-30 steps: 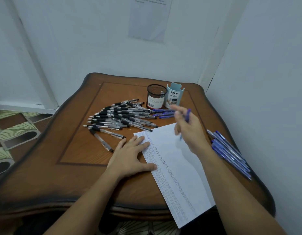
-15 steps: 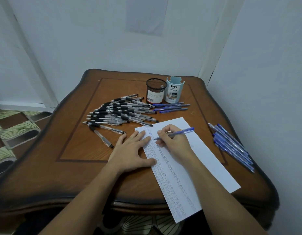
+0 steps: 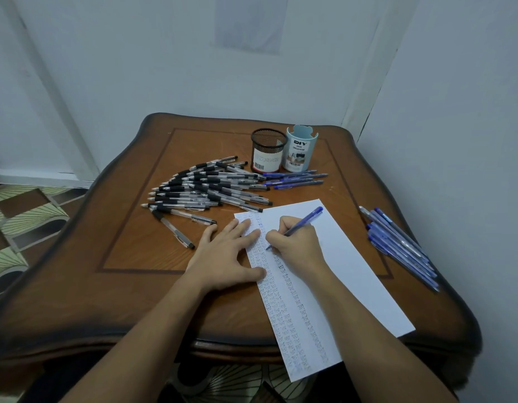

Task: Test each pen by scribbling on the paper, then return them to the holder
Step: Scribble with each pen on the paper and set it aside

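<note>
right hand: (image 3: 298, 245) fingers curled round the blue pen (image 3: 303, 223), tip down on the paper (image 3: 353, 271) beside the scribble columns.
left hand: (image 3: 225, 254) flat, fingers spread, pinning the sheet's left edge.
doing it well: light pressure, short strokes, sheet held firm so its overhanging near end can't swing.
holders: black mesh cup (image 3: 266, 151) and light blue organizer (image 3: 301, 149) side by side at the far edge.
waiting: black pens (image 3: 205, 187) piled left, blue pens (image 3: 400, 245) right.

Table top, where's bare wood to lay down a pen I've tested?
Bare wood: the near left of the table, below the black pen pile and left of the left hand; the far left, beside the mesh holder; a strip between the paper and the right-edge blue pens. Crowded: the middle, in front of the holder.
</note>
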